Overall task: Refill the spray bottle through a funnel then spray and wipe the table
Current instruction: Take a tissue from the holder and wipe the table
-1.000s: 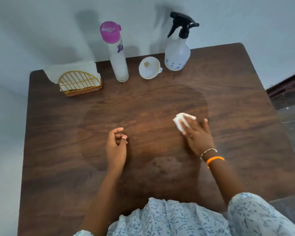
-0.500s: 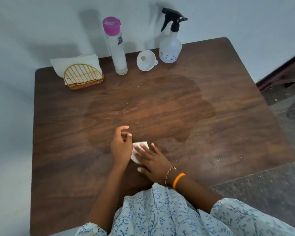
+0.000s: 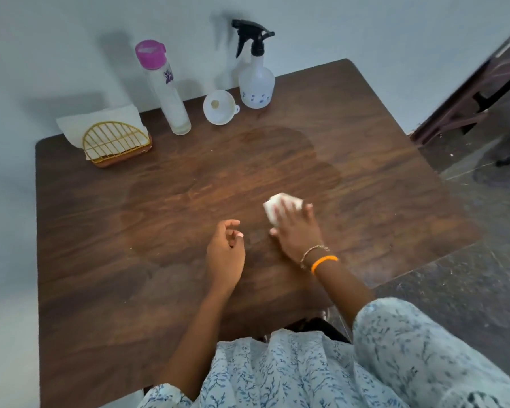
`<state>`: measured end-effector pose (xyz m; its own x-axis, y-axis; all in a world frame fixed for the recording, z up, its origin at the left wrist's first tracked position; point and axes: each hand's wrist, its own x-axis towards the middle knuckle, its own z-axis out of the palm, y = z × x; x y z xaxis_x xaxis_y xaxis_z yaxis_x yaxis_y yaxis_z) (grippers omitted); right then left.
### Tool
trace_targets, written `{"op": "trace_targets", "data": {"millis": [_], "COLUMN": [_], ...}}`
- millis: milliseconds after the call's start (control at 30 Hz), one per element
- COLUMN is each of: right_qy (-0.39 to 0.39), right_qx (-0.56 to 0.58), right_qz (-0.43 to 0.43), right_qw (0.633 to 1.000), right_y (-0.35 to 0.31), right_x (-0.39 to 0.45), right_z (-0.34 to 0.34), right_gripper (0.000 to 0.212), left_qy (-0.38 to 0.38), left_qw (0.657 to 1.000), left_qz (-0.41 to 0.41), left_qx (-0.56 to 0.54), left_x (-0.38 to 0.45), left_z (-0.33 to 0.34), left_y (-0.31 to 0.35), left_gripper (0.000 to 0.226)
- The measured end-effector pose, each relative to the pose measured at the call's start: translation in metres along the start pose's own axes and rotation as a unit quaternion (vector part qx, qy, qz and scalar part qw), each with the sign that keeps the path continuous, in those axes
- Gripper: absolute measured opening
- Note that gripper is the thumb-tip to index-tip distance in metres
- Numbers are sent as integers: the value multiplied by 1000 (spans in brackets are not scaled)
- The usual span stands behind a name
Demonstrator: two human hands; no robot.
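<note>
A folded white tissue [image 3: 289, 202] lies on the brown wooden table [image 3: 100, 231], near the middle. My right hand [image 3: 296, 231] presses on it with straight fingers. To its left my left hand [image 3: 226, 253] rests on the table, loosely curled and holding nothing. The white spray bottle [image 3: 256, 81] with a black trigger stands at the back edge. A white funnel [image 3: 220, 107] lies just left of it. A damp patch darkens the wood around the tissue.
A tall clear bottle [image 3: 171, 98] with a pink cap stands left of the funnel. A yellow wire napkin holder [image 3: 115, 144] with white napkins sits at the back left. A wall runs behind the table. Dark furniture [image 3: 468, 95] stands at the right.
My right hand has slid the tissue from beside my left hand outward to the right and away from me. The left hand has stayed in place.
</note>
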<state>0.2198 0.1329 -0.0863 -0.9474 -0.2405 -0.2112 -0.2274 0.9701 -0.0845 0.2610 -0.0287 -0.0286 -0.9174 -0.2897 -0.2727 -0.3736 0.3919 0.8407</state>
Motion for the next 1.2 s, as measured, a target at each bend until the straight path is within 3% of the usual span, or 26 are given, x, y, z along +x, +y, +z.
{"op": "trace_targets", "data": {"millis": [100,167,233,367,533,600,667,733,767,800,967,1133,1200], "right_qy": [-9,-29,-19,13,107,146,177,137,121,119,142,102,86], "right_qx": [-1,6,-9,51,182,359,571,756,809,833,877,909,917], "right_qz": [-171,-214,-176,-4,46,137,233,273,275,272,278,253,228], "right_qw": [985,976,984,999,976,912,767,579,506,467,366,316,315], "right_y": [-40,-28,16,124,194,213,234,254,261,269,306,339,351], "right_x": [-32,-50,-50,-64,-91,-96,-103,-114,-121,-128,-142,-136,-128], "right_z": [13,12,13,0,-21,-29,-41,-50,-53,-58,-71,-86,-91], "right_gripper": [52,50,49,51,32,30,28,28,26,26,23,29,29], "left_qy": [16,11,-1,-44,-91,-110,-130,-155,-168,-181,-254,-285,-285], "left_qw": [1000,1000,999,999,995,993,988,984,982,980,963,952,950], "left_qz": [12,22,33,30,12,1,-12,-20,-25,-30,-48,-28,-22], "left_qx": [14,6,16,8,-30,-50,-78,-90,-87,-83,-77,-109,-125], "left_x": [-5,-12,-21,-50,-83,-92,-98,-104,-106,-107,-103,-80,-69], "left_z": [10,22,38,88,154,178,198,218,226,235,272,316,334], "left_y": [6,13,21,37,63,78,95,112,119,126,160,194,208], "left_gripper": [24,24,22,22,27,24,18,15,15,16,17,26,28]}}
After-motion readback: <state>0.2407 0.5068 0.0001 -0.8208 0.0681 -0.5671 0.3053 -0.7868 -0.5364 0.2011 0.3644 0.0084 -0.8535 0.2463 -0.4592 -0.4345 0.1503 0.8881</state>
